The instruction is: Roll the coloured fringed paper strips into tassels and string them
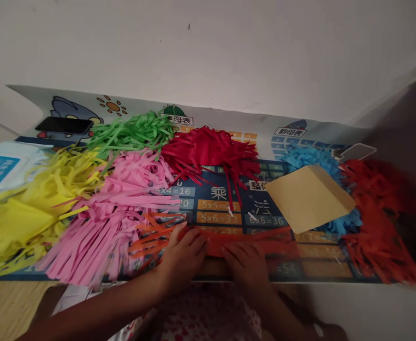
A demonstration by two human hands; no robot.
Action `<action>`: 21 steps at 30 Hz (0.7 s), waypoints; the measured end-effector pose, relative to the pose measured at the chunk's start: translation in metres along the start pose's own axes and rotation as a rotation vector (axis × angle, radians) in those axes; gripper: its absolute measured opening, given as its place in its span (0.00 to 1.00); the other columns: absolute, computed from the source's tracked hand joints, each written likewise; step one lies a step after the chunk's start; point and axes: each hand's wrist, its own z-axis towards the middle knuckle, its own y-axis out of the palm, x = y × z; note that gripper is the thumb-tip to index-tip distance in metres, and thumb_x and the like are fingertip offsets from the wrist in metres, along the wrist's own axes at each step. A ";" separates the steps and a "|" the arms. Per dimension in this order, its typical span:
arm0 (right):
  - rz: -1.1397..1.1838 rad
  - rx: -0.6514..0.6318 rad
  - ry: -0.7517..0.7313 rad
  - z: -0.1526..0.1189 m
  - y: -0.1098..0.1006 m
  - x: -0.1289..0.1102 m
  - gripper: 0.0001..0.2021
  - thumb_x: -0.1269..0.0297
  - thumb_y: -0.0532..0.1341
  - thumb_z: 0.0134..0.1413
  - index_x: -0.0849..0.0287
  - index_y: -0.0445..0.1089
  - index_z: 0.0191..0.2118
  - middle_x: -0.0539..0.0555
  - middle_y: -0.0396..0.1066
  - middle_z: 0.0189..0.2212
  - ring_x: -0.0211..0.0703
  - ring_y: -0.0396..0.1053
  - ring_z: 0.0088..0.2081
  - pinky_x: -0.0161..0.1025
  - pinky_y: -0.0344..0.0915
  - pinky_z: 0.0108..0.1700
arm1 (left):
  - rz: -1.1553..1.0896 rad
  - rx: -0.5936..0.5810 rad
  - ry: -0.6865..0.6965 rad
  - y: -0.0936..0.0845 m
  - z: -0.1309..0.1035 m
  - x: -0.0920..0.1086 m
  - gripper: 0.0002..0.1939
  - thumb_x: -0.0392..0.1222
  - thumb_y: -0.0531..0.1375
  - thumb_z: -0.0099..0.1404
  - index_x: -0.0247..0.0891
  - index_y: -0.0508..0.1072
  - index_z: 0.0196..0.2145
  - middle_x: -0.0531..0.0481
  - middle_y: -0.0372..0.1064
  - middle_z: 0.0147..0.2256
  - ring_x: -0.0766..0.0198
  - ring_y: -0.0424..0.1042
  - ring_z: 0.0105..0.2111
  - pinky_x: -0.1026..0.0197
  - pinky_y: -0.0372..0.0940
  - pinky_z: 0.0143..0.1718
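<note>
A strip of orange paper (pixel 215 242), cut into fringes at both ends, lies across the printed mat in front of me. My left hand (pixel 185 253) is closed on its left part, fingers curled over the paper and thumb raised along the side. My right hand (pixel 247 263) grips its right part from the near edge, fingers bent together over it. Fringe strands spread past both hands. Just left of the orange strip is a pink fringed paper bundle (pixel 115 203). Beyond it lies a dark red fringed bundle (pixel 208 147).
Yellow (pixel 26 213) and green (pixel 137 130) fringed bundles lie left, with a wipes pack (pixel 2 166) and black phone (pixel 65 125). To the right, tan card (pixel 309 199) covers part of a blue bundle (pixel 309 156), beside a red-orange one (pixel 375 218). The mat (pixel 218 182) bends up against the wall.
</note>
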 end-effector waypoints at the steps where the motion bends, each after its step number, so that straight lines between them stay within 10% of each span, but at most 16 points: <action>1: 0.009 -0.019 0.005 -0.003 0.002 0.005 0.12 0.72 0.55 0.62 0.53 0.73 0.46 0.49 0.78 0.40 0.42 0.71 0.43 0.44 0.56 0.49 | -0.019 0.010 0.011 0.001 -0.003 -0.002 0.11 0.34 0.61 0.64 0.42 0.73 0.45 0.54 0.75 0.39 0.57 0.68 0.45 0.44 0.42 0.62; 11: 0.188 -0.199 0.210 0.013 -0.028 0.037 0.15 0.60 0.53 0.67 0.53 0.75 0.34 0.48 0.77 0.32 0.41 0.70 0.36 0.43 0.51 0.43 | -0.379 0.026 -0.191 -0.015 -0.003 -0.025 0.05 0.47 0.62 0.65 0.49 0.79 0.35 0.56 0.76 0.35 0.59 0.69 0.43 0.41 0.35 0.63; 21: 0.025 -0.216 0.308 0.030 -0.023 0.042 0.16 0.59 0.55 0.63 0.56 0.70 0.25 0.50 0.69 0.22 0.42 0.65 0.28 0.42 0.49 0.37 | -0.322 -0.067 -0.357 -0.011 0.018 -0.020 0.11 0.41 0.60 0.64 0.42 0.76 0.25 0.53 0.73 0.28 0.58 0.67 0.38 0.45 0.50 0.52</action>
